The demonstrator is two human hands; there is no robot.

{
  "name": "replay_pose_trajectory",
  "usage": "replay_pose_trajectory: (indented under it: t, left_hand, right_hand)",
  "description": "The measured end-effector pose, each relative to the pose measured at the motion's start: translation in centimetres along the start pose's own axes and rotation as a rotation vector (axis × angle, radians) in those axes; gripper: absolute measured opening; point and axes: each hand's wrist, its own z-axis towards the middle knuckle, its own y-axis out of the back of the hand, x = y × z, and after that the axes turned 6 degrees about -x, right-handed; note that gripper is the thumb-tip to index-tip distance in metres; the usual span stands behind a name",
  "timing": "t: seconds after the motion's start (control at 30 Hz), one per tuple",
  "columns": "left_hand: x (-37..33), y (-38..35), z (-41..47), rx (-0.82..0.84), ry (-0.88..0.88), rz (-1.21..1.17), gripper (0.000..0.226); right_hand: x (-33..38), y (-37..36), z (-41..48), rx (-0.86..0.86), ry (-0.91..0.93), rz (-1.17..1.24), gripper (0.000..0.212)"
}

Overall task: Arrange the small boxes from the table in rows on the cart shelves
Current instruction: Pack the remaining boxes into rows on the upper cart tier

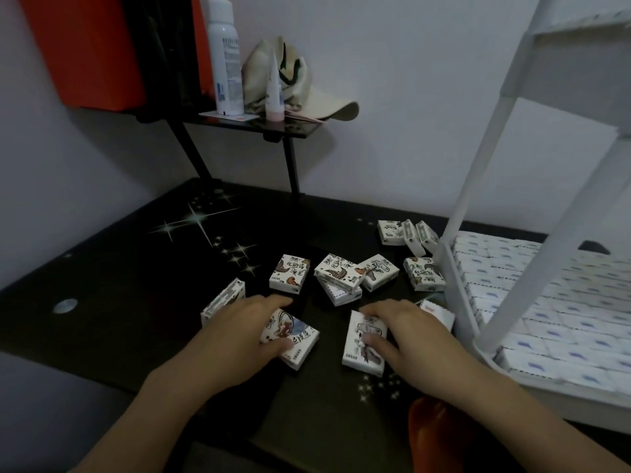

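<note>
Black tabletop (136,302) carries the loose small boxes. Nearest, the left hand (235,329) curls over an illustrated box (293,339), thumb at its near edge, seemingly to lift it; the right hand (406,331) likewise closes on an upright-printed box (363,339), which its fingers partly hide. Farther, toward twelve o'clock, more boxes (338,273) lie scattered. At three o'clock the white cart shelf (454,291) already holds tight rows, cropped by the frame. Print is unreadable.
</note>
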Motion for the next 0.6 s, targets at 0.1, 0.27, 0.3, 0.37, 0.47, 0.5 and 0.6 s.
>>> replay_pose_trajectory:
  t: [0.1, 0.27, 0.3, 0.37, 0.47, 0.5, 0.6]
  left_hand:
    - [-0.1, 0.2, -0.2, 0.007, 0.017, -0.056, 0.069]
    - [-0.4, 0.9, -1.1, -0.01, 0.069, -0.134, 0.041]
    - [-0.7, 1.1, -1.3, -0.015, 0.077, -0.153, 0.035]
    - [-1.5, 1.3, -1.5, -0.016, 0.088, -0.198, 0.032]
    - [-3.2, 2.0, -1.8, 0.012, 0.093, -0.449, 0.031]
    - [-4.1, 2.6, -2.0, 0.028, 0.082, -0.551, 0.033]
    - [-6.8, 4.2, -2.4, 0.065, -0.014, -0.673, 0.053]
  right_hand:
    - [0.2, 0.2, -0.7, 0.008, -0.048, 0.192, 0.041]
    - [0.1, 1.4, -1.4, -0.069, -0.096, 0.365, 0.036]
    - [0.1, 2.0, -1.6, -0.072, -0.096, 0.383, 0.034]
    - [0.2, 3.3, -2.2, -0.07, -0.096, 0.434, 0.033]
    - [0.5, 5.7, -3.7, -0.098, -0.071, 0.49, 0.033]
    - [0.5, 6.6, -4.2, -0.122, -0.059, 0.507, 0.033]
    - [0.3, 9.4, -6.1, -0.222, -0.043, 0.496, 0.035]
